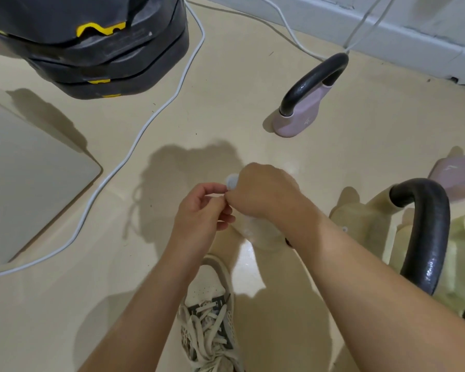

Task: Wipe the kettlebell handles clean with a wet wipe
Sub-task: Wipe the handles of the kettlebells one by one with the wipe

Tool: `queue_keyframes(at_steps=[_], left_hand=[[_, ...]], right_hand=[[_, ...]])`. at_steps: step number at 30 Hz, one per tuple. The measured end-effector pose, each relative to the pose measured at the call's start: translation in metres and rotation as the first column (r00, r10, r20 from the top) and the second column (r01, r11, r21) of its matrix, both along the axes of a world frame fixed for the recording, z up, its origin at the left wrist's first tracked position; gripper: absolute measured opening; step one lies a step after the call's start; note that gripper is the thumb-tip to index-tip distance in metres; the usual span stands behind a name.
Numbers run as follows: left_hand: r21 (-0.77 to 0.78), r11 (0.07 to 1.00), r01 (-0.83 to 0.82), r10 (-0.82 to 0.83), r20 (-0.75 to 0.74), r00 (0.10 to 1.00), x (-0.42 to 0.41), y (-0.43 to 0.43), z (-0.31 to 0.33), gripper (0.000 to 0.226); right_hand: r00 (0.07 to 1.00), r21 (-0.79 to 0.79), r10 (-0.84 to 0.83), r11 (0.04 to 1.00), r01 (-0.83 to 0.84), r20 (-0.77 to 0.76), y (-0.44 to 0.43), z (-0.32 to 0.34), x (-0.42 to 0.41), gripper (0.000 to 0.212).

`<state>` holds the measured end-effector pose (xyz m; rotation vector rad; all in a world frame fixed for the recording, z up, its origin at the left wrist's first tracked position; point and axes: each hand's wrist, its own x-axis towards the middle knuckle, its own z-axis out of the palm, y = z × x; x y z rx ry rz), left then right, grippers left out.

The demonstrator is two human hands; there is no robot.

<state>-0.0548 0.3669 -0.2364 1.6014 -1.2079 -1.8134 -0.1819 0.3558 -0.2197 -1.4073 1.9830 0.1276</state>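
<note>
My left hand (pixel 202 210) and my right hand (pixel 261 190) meet above the floor at the centre, both pinching a small white wet wipe (pixel 232 181) between their fingertips. Most of the wipe is hidden by my fingers. A pink kettlebell (pixel 301 122) with a black handle (pixel 313 79) stands on the floor beyond my hands to the right. A pale yellow kettlebell (pixel 373 224) with a glossy black handle (pixel 427 232) stands close on my right. Part of another pink kettlebell (pixel 459 173) shows behind it.
A stack of black and yellow weight plates (pixel 105 47) stands at the back left. A white cable (pixel 145 130) snakes across the beige floor. A grey flat panel (pixel 24 178) lies at the left. My sneaker (pixel 212 312) is below my hands. A wall skirting (pixel 387 30) runs along the back.
</note>
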Motion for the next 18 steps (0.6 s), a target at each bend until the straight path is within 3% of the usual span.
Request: queue_keyframes(at_steps=[3,7,10,14,18], left_hand=[[-0.018,1.0,-0.022,0.021,-0.032,0.999,-0.004,0.006,0.001,0.01],[0.011,1.0,0.012,-0.012,-0.059,0.998,-0.012,0.023,0.0,0.007],[0.022,0.996,0.087,-0.086,-0.066,0.994,-0.02,0.034,0.002,0.018],[-0.049,0.984,0.17,-0.171,-0.023,0.985,-0.032,0.036,0.0,0.02],[-0.072,0.971,0.23,-0.234,-0.056,0.971,-0.04,0.029,0.0,0.021]], right_hand=[[0.989,-0.208,-0.03,0.976,0.059,0.143,0.037,0.001,-0.006,0.029],[0.908,-0.26,-0.245,0.903,0.341,0.339,0.086,-0.009,-0.013,0.046],[0.757,-0.243,-0.381,0.787,0.566,0.531,0.106,-0.021,-0.013,0.047],[0.56,-0.211,-0.531,0.578,0.788,0.636,0.106,-0.022,-0.004,0.057],[0.206,0.077,-0.678,0.363,0.929,0.705,0.104,-0.015,0.01,0.058]])
